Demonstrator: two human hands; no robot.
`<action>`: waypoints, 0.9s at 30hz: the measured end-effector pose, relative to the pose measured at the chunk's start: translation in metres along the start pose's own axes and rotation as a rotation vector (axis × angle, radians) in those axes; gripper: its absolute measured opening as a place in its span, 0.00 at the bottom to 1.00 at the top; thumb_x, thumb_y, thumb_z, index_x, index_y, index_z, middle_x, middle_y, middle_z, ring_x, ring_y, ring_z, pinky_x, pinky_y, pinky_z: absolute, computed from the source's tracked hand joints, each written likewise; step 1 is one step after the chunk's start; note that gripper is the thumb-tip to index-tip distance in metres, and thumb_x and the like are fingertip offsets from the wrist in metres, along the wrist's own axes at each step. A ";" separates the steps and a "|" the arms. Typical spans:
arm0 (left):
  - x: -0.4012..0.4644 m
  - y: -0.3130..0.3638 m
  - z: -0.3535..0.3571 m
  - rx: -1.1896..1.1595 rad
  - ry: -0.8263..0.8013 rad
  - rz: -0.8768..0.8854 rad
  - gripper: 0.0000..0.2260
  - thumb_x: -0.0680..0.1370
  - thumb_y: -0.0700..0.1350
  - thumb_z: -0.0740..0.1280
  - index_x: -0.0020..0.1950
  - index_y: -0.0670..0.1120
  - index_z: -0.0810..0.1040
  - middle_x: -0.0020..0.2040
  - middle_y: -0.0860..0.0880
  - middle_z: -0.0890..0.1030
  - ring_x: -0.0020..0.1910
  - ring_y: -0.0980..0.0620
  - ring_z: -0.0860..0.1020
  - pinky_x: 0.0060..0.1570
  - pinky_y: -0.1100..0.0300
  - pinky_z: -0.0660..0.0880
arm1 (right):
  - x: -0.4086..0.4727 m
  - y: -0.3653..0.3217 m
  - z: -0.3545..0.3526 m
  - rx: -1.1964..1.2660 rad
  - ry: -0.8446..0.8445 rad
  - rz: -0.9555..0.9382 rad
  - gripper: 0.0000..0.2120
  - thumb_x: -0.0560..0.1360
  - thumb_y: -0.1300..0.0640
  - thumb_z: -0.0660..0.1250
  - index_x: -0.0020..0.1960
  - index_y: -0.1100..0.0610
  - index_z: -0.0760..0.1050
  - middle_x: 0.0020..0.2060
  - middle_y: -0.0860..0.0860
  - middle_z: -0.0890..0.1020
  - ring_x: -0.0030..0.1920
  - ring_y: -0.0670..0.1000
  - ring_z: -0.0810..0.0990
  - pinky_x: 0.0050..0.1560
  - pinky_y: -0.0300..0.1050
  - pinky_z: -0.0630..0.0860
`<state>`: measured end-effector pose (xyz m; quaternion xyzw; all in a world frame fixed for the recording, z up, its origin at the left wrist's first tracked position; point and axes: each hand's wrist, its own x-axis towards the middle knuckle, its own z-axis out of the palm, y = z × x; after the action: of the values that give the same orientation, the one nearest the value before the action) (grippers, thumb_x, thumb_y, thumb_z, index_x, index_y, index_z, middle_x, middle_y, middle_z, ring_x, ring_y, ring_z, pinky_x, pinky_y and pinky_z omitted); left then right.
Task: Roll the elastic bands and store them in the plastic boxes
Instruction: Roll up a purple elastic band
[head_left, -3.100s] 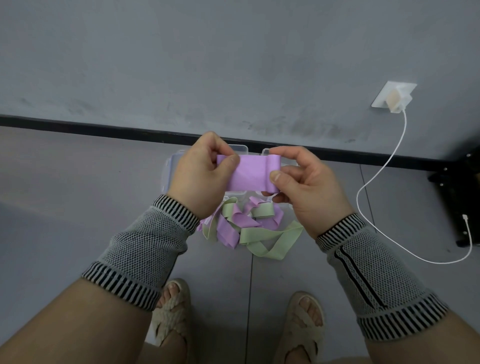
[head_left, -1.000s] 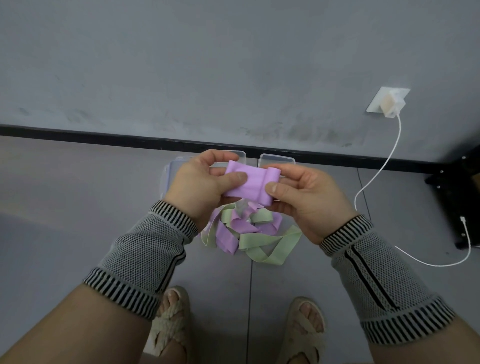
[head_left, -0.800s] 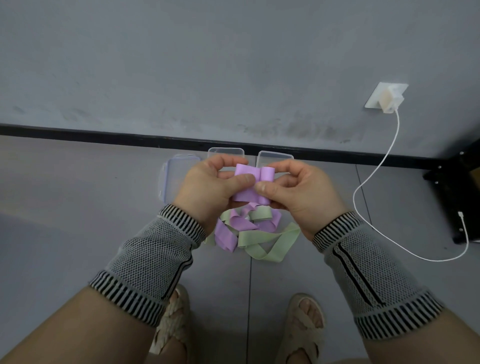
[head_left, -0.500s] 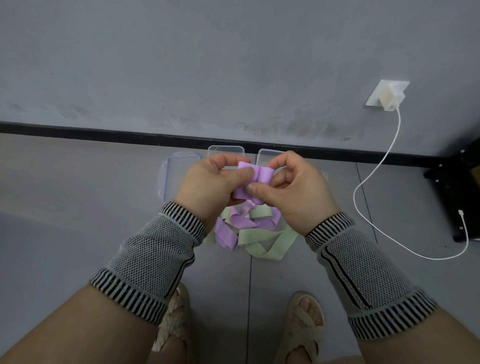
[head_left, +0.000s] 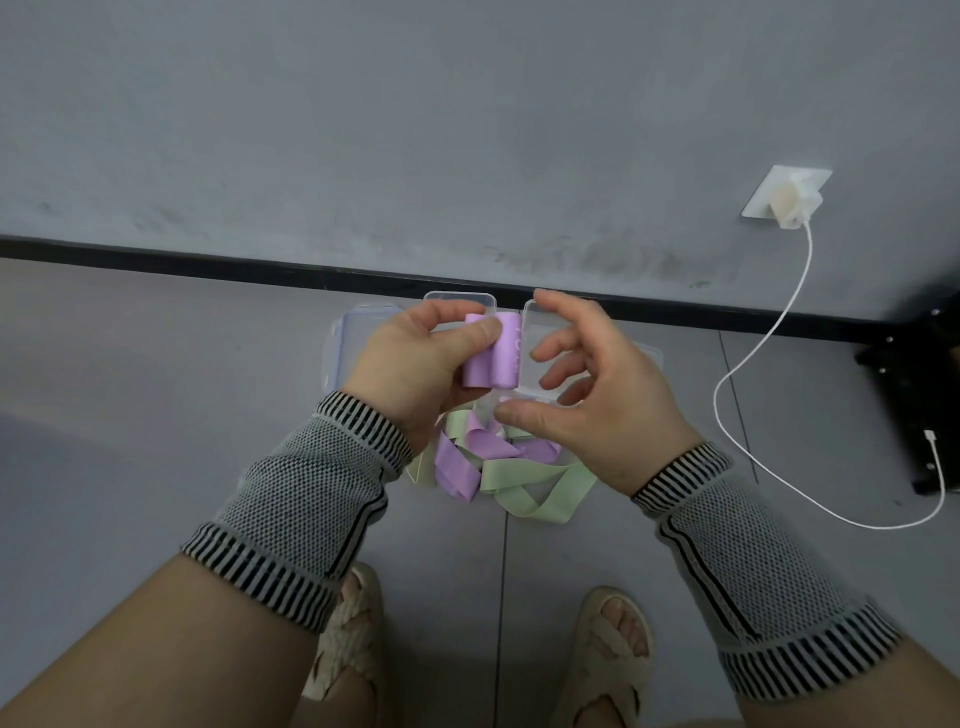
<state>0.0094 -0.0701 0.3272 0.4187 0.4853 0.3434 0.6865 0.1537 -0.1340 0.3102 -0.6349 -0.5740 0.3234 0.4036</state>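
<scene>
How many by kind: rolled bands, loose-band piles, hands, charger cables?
Rolled purple band: 1
Loose pile of purple and green bands: 1, too tangled to count singly
Hands: 2, left hand gripping the roll, right hand holding nothing
Charger cable: 1
Total: 5

- I note the rolled purple band (head_left: 492, 352) in the left hand (head_left: 415, 369): smooth, matt elastic, faintly ribbed along its wound edges.
- The loose bands (head_left: 498, 467) on the floor, purple and pale green, look like the same flat matt rubbery strip, without sheen.
- The plastic boxes (head_left: 537, 317) are clear plastic, smooth and slightly glossy at the rims.
- Both wrist sleeves (head_left: 311, 499) are knitted cloth, open mesh weave with ribbed striped cuffs.
- The sandals (head_left: 613, 670) appear woven, coarse in texture.
- The floor (head_left: 156, 364) is smooth grey tile, dull finish.
- The wall (head_left: 363, 130) is matt grey paint, scuffed near the base.
- The cable (head_left: 753, 364) is smooth white plastic.
</scene>
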 end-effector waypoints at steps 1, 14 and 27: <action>0.000 0.000 0.000 -0.015 -0.002 -0.003 0.07 0.76 0.39 0.67 0.53 0.44 0.76 0.43 0.43 0.81 0.37 0.49 0.80 0.36 0.58 0.81 | -0.001 0.000 0.000 -0.035 0.005 -0.028 0.40 0.59 0.46 0.78 0.68 0.41 0.65 0.48 0.41 0.74 0.43 0.42 0.76 0.42 0.36 0.75; -0.003 -0.005 0.006 0.146 -0.020 0.068 0.08 0.74 0.41 0.70 0.51 0.48 0.76 0.39 0.46 0.83 0.34 0.53 0.82 0.34 0.61 0.77 | 0.000 0.001 0.004 -0.048 0.053 -0.106 0.22 0.65 0.55 0.76 0.55 0.43 0.72 0.50 0.42 0.76 0.46 0.44 0.77 0.41 0.39 0.78; -0.003 -0.002 0.003 -0.035 0.056 0.033 0.10 0.76 0.38 0.67 0.57 0.44 0.75 0.39 0.45 0.81 0.38 0.53 0.78 0.36 0.62 0.70 | 0.006 -0.002 0.008 0.695 0.114 0.309 0.08 0.74 0.61 0.69 0.53 0.57 0.77 0.39 0.55 0.85 0.39 0.52 0.84 0.42 0.44 0.80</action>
<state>0.0113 -0.0740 0.3265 0.4046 0.4912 0.3747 0.6742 0.1468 -0.1268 0.3083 -0.5560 -0.3044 0.5201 0.5724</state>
